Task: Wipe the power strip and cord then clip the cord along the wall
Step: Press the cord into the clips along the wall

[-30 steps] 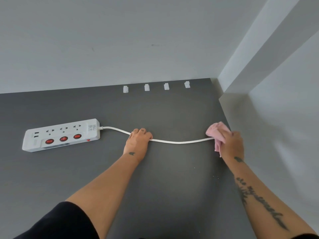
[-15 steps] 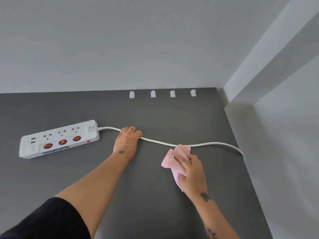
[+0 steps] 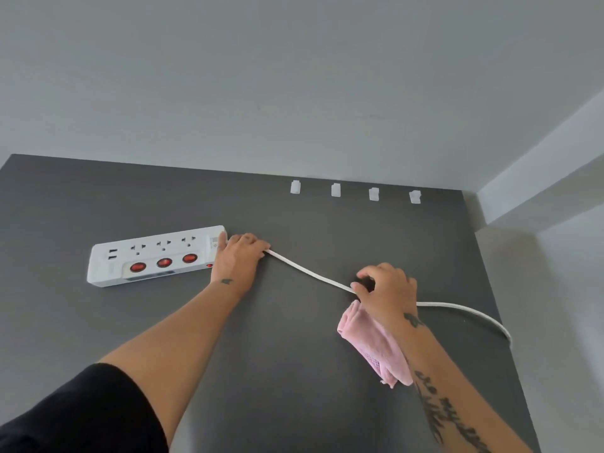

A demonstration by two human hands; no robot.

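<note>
A white power strip [image 3: 153,256] with three red switches lies on the dark grey surface [image 3: 98,197] at the left. Its white cord [image 3: 307,273] runs right and curves off the right edge. My left hand [image 3: 240,258] presses down on the cord right where it leaves the strip, touching the strip's end. My right hand [image 3: 387,289] pinches the cord mid-length between thumb and fingers. A pink cloth [image 3: 372,348] lies under my right wrist; whether the hand holds it I cannot tell. Several white cord clips [image 3: 335,190] sit in a row at the foot of the wall.
A pale grey wall [image 3: 294,93] rises behind the surface. A second wall with a ledge [image 3: 539,191] closes the right side. The cord's far end drops out of sight past the right edge.
My left hand slid left along the cord to the strip's end. My right hand moved up onto the cord and now pinches it, with the cloth under the wrist.
</note>
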